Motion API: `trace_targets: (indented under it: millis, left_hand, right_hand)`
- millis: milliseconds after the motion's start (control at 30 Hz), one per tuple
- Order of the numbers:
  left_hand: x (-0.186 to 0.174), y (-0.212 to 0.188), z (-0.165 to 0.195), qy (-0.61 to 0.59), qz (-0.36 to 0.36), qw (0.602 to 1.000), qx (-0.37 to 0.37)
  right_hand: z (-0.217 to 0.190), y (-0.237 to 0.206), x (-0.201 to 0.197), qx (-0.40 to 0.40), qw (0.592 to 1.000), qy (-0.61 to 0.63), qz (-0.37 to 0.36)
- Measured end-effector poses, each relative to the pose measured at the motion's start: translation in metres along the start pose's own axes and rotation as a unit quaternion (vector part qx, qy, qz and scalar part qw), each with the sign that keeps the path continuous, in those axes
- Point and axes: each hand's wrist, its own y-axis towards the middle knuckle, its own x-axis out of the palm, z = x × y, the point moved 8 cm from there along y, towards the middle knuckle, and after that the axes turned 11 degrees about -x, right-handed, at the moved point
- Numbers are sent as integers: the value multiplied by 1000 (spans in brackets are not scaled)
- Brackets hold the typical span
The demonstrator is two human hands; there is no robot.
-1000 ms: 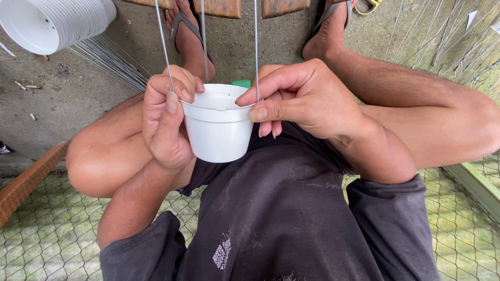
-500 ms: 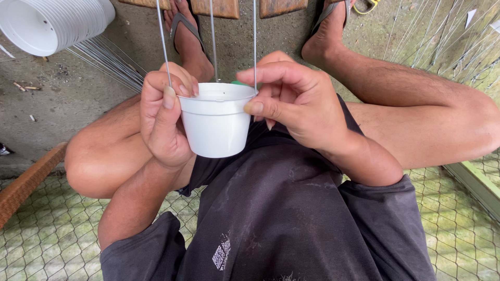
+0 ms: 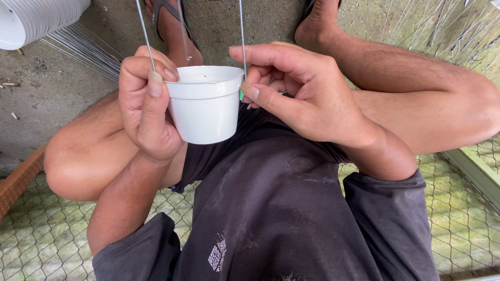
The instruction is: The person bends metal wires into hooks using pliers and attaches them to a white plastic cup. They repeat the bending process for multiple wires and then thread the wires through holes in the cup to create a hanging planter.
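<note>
1. Lying at the far left, a stack of white pots (image 3: 31, 21) rests beside loose wires (image 3: 83, 49).
2. Left hand (image 3: 146, 112) clamps a small white pot (image 3: 204, 106) held above the lap.
3. 3 wires (image 3: 242, 36) rise from its rim.
4. Right hand (image 3: 302, 96) pinches the rim's right edge.

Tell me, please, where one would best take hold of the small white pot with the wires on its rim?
Probably at the rim of the white pot, from both sides: the left hand and right hand pinch it there, where the lip stops slipping and the thin wires stay clear.
</note>
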Motion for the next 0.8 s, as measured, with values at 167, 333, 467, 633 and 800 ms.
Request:
trace_targets:
  millis: [167,333,467,633,800]
  left_hand:
    - [2,0,0,37,11,999,7]
    - [5,1,-3,43,4,999,2]
    - [5,-2,-4,-1,-14,1000,-15]
    - [8,-5,-2,-39,-23,999,-25]
    - [10,-10,0,-35,-27,999,-24]
  right_hand:
    - [-2,0,-3,14,998,-52,11]
    - [-3,4,-8,15,992,-127,12]
    - [-1,12,-12,20,998,-50,-28]
    - [-4,21,-14,-35,991,-101,-79]
    - [18,20,-9,48,992,80,-87]
